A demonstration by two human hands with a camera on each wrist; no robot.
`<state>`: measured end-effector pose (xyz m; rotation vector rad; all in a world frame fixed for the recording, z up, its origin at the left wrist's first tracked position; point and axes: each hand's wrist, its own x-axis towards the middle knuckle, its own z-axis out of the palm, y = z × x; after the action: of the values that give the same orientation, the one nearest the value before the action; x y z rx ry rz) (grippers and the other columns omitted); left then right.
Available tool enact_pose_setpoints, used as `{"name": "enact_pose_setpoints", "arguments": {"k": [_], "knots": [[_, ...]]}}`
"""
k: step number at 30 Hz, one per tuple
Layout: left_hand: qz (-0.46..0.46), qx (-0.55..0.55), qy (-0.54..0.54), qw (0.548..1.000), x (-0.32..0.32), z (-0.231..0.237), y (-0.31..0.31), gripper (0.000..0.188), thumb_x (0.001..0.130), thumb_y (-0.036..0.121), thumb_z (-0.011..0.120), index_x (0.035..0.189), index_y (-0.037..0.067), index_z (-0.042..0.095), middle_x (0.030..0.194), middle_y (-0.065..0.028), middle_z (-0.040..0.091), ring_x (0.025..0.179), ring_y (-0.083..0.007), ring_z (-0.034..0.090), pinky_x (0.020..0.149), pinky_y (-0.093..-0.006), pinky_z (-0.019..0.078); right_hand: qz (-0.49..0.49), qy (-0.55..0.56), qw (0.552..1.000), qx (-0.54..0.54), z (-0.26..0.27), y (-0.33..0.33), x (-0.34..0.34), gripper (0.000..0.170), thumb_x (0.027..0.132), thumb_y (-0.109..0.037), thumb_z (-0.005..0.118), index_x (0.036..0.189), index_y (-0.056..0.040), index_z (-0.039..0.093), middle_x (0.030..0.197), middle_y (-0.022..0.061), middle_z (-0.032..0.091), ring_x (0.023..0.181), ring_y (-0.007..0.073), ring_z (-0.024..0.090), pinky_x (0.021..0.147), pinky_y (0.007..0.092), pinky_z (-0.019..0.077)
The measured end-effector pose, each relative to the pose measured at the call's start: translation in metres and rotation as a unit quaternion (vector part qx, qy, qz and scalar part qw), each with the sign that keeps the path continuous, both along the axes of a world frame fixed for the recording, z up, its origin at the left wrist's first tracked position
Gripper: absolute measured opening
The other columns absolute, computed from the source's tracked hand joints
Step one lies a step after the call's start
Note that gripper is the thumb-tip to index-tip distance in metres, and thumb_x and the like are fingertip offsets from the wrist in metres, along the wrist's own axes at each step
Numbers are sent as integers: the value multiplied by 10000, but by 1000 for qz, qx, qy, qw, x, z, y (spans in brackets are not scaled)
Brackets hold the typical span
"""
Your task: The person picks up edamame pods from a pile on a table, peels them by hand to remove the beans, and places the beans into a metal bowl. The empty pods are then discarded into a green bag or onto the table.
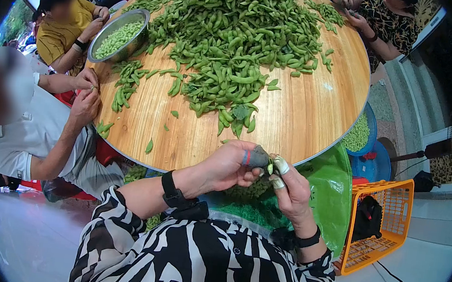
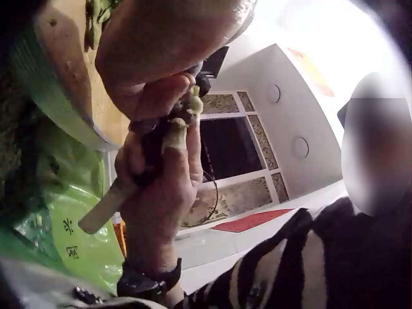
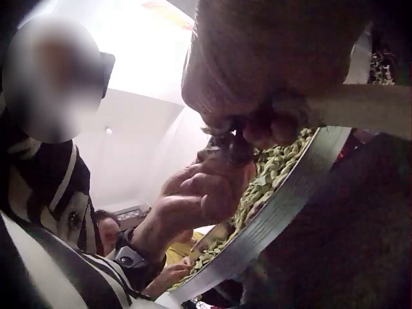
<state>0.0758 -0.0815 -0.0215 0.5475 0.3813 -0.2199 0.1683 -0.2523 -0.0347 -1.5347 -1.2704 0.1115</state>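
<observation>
One green pod point(image 1: 270, 167) sits between your two hands, just off the near edge of the round wooden worktop point(image 1: 317, 112). Your left grip point(image 1: 231, 166) pinches it from the left with bent fingers, a dark grey covering point(image 1: 259, 157) over the part nearest the pod. Your right grip point(image 1: 293, 197) pinches from the other side; the pod lies at its pale-wrapped thumb and finger ends, well clear of the palm. A pale, straight piece point(image 2: 106, 209) sticks out past the curled fingers of your right grip in the left wrist view, though you cannot tell what it is. Beyond your hands, a large heap of pods point(image 1: 236, 43) spreads over the worktop, with a few loose ones near your side. A metal bowl point(image 1: 139, 42) of shelled beans stands at the worktop's left edge. Below the right edge are a green plastic bag point(image 1: 331, 190), a blue basin point(image 1: 372, 126) of beans and an orange basket point(image 1: 407, 209) with something dark in it. Three people's hands are at the worktop's rim, two people to your left and one across to the right.
</observation>
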Motion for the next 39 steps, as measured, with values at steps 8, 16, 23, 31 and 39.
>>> {"name": "enact_pose_setpoints", "arguments": {"k": [8, 16, 23, 31, 39], "knots": [[-73, 403, -18, 912, -4, 12, -17, 82, 898, 103, 564, 880, 34, 604, 675, -36, 587, 533, -111, 540, 450, -248, 408, -53, 194, 976, -81, -6, -17, -10, 314, 788, 1, 636, 1099, 17, 594, 806, 106, 637, 696, 171, 630, 647, 258, 488], [-451, 741, -59, 494, -93, 75, 54, 147, 771, 132, 620, 845, 13, 573, 673, -222, 567, 693, -378, 608, 626, -457, 472, 77, 81, 972, -208, -2, -19, -2, 218, 787, -83, 668, 978, 5, 610, 687, 136, 570, 566, 277, 560, 543, 337, 454], [-90, 862, -133, 481, -38, 33, 63, 225, 707, 4, 640, 905, 29, 536, 859, -150, 530, 802, -348, 568, 676, -427, 476, 84, 164, 972, -145, 2, -11, -1, 276, 839, -57, 542, 1100, 34, 552, 762, 127, 577, 633, 220, 576, 574, 319, 454], [-64, 827, -204, 521, -9, 3, 46, 199, 739, 8, 643, 895, 22, 519, 889, -165, 548, 797, -369, 558, 673, -393, 475, 77, 412, 893, -164, -1, -7, -13, 362, 963, -141, 394, 1297, -4, 426, 715, 32, 518, 535, 68, 432, 486, 208, 365], [-66, 469, -66, 878, -5, 15, 11, 159, 937, 100, 553, 1047, -13, 566, 865, -48, 628, 740, -98, 573, 652, -232, 472, 81, 505, 856, -74, 3, 0, -14, 405, 998, -173, 382, 1375, -29, 397, 711, 13, 510, 518, 57, 437, 446, 186, 345]]}}
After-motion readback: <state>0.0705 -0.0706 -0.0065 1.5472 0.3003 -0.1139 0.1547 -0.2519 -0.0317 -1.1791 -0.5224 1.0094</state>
